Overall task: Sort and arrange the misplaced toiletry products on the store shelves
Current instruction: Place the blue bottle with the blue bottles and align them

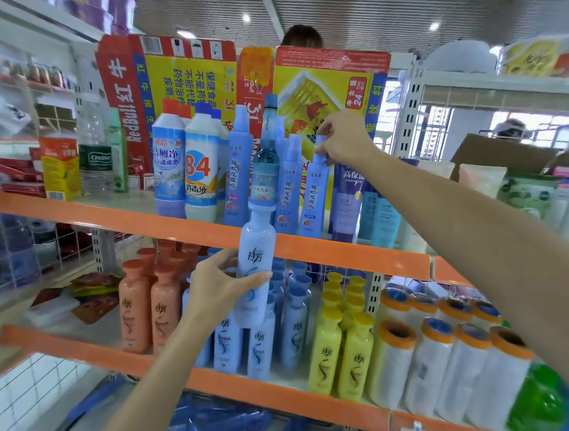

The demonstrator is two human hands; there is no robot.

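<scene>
My left hand (217,283) grips a pale blue shampoo bottle (256,247), holding it upright in front of the orange edge of the upper shelf (104,215). Below it, matching blue shampoo bottles (260,343) stand on the lower shelf between orange bottles (135,309) and yellow bottles (326,353). My right hand (343,138) reaches to the upper shelf and pinches the cap of a tall blue spray bottle (314,197), which stands in a row of similar blue bottles (238,173) beside a clear blue glass bottle (265,165).
Two white cleaner bottles (200,173) stand left of the sprays, purple and teal tubes (346,200) to the right. A Red Bull carton (219,75) backs the shelf. White rolls with orange rims (435,359) fill the lower right. A person's head (302,35) shows behind the carton.
</scene>
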